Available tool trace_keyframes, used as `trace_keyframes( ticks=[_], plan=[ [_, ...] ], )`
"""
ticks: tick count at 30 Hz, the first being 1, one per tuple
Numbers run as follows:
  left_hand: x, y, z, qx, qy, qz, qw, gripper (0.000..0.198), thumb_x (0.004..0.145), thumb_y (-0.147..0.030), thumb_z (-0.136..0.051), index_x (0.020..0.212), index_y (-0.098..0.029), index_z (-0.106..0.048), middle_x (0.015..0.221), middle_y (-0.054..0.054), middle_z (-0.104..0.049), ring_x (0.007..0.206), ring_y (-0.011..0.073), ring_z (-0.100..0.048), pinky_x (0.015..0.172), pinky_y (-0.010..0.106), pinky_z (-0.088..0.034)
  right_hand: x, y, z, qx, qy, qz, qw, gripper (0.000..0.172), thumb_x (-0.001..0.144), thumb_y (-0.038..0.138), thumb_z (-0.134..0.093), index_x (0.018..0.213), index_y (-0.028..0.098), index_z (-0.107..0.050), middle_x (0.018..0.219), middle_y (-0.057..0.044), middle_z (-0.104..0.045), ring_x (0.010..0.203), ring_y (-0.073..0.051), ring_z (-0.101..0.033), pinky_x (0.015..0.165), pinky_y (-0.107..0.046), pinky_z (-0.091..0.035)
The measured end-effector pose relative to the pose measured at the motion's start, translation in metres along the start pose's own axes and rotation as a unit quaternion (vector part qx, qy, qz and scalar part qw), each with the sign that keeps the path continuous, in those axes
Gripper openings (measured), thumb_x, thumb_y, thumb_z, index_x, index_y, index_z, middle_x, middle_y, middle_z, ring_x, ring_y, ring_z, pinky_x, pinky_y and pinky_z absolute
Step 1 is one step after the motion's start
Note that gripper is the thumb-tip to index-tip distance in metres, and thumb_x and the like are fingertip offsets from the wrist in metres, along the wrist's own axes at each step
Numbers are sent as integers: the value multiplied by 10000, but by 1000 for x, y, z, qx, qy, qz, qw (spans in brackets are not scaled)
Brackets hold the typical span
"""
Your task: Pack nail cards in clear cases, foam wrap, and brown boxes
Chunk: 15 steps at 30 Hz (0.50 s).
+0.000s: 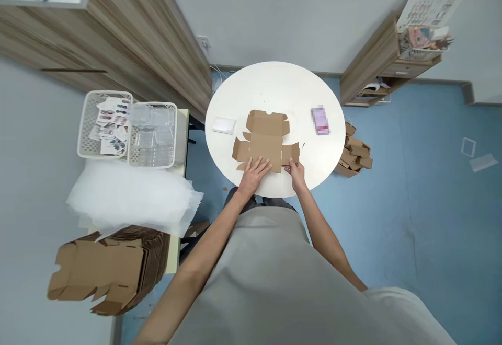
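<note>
An unfolded brown cardboard box [266, 144] lies on the white round table [274, 79], its side flaps partly raised. My left hand [254, 174] rests flat on the near part of the cardboard, fingers spread. At the right side flap, my right hand [296, 173] pinches the near edge between thumb and fingers. To the left of the cardboard lies a small white packet [224, 125]. A pixelated purple item [320, 121] sits to its right.
On a side table at left stand a white basket of printed cards [112, 125], a basket of clear plastic boxes [155, 133], translucent sheets [133, 193] and stacked flat cardboard boxes [102, 266]. A box of cardboard pieces [355, 154] is on the floor at right, near a wooden cabinet [372, 60].
</note>
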State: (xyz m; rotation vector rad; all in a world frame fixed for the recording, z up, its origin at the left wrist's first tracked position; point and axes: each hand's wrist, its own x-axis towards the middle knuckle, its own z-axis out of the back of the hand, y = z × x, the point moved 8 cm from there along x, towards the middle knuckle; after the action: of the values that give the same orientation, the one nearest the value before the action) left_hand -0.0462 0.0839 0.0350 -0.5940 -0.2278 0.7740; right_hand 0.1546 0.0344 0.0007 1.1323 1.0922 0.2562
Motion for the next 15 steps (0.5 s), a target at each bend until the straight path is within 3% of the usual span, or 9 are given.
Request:
trace_keyframes(
  ticks=[4, 7, 11, 13, 15],
  plan=[
    [20, 16, -44, 10, 92, 25, 995, 690, 976, -4, -399, 1529, -269, -717, 1654, 110, -629, 1648, 316, -484, 1389, 722, -263, 31, -40, 15, -28, -36, -73, 996, 278, 979, 459, -727, 929, 189, -681, 879, -76, -809, 818, -203, -802, 806, -324, -641],
    [23, 26, -75, 13, 132, 54, 990, 681, 965, 6, -401, 1521, -225, -717, 1662, 161, -614, 1634, 326, -503, 1353, 690, -355, 41, -52, 29, -68, -67, -75, 993, 251, 970, 430, -695, 970, 179, -686, 941, -94, -809, 878, -214, -772, 833, -345, -632],
    [14, 29, -99, 0, 155, 62, 986, 501, 995, -100, -537, 1441, -184, -751, 1696, 206, -568, 1654, 371, -460, 1333, 638, -412, 36, -30, 48, -180, -156, 43, 970, 337, 949, 389, -671, 1175, 141, -711, 1319, -223, -742, 1105, -273, -713, 1029, -455, -597],
    [11, 33, -100, -20, 142, 72, 987, 395, 1035, -213, -596, 1392, -171, -759, 1714, 220, -536, 1656, 408, -434, 1325, 641, -417, 33, -14, 38, -225, -133, 127, 957, 375, 991, 378, -604, 1265, 144, -709, 1397, -229, -696, 1126, -273, -696, 1072, -464, -575],
    [11, 45, -92, -49, 99, 108, 988, 403, 1063, -261, -585, 1429, -156, -720, 1718, 237, -509, 1629, 412, -453, 1315, 623, -431, 37, -5, 14, -252, -58, 178, 949, 393, 1026, 374, -550, 1317, 159, -704, 1388, -206, -694, 1056, -257, -706, 1052, -448, -584]
  ],
)
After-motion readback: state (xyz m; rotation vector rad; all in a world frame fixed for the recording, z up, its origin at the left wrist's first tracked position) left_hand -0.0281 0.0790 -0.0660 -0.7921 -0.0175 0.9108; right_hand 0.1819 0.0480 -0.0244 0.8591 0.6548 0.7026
